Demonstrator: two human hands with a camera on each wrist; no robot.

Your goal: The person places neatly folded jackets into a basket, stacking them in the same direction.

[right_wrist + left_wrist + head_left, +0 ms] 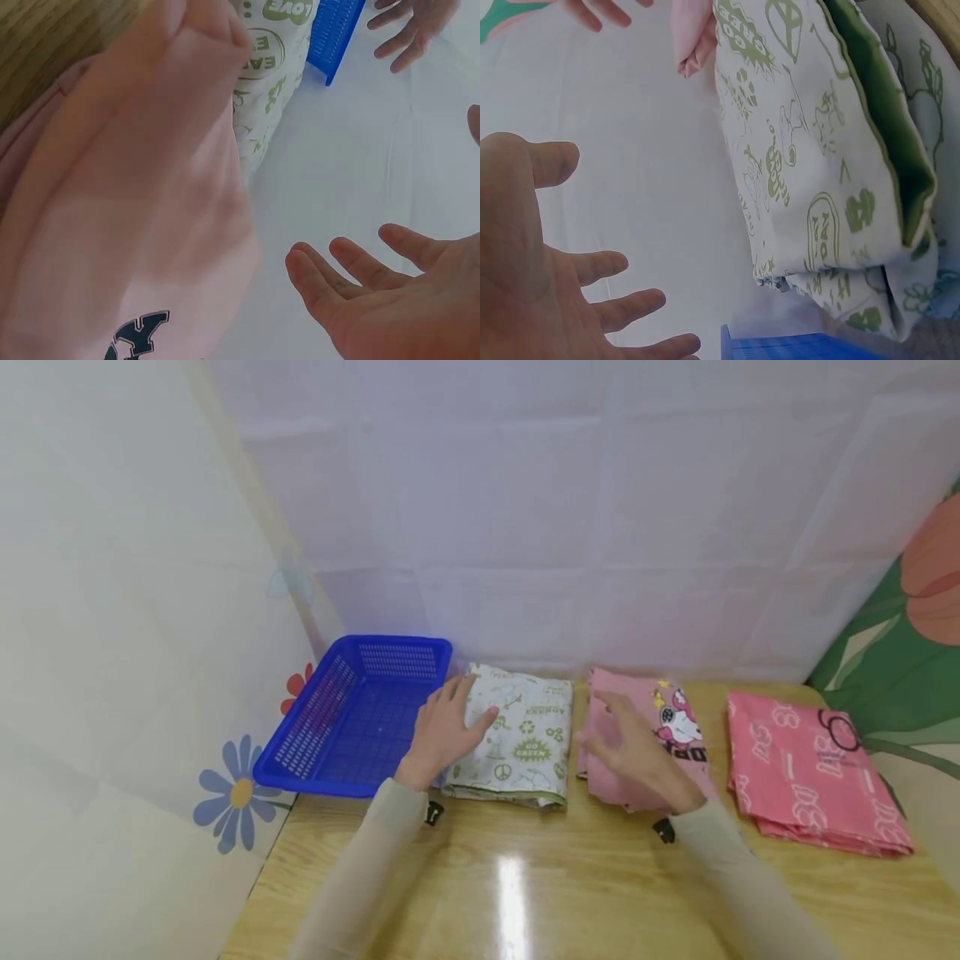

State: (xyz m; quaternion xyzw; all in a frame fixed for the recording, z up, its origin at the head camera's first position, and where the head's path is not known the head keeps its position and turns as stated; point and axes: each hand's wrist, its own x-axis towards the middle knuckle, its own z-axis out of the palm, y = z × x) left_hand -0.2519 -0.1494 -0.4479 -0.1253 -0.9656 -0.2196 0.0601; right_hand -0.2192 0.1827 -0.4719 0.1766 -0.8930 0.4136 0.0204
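A folded white cloth with green print [528, 735] lies on the table, its green-edged folds toward the front. My left hand [446, 727] hovers over its left edge, fingers spread and apart from the cloth in the left wrist view. To the right lies a folded pink cloth [645, 689] with a cartoon figure and dark letters. Over that one is my right hand [637, 752], palm facing inward and fingers loosely extended, holding nothing. The right wrist view shows a gap between those fingers [360, 262] and the pink cloth.
A blue plastic basket [318, 783] with slotted walls stands at the left, bare inside. Another folded pink cloth [813, 777], brighter with white print, lies at the right. White sheeting [480, 527] hangs behind the wooden table [450, 877]; flower-printed sheets flank it.
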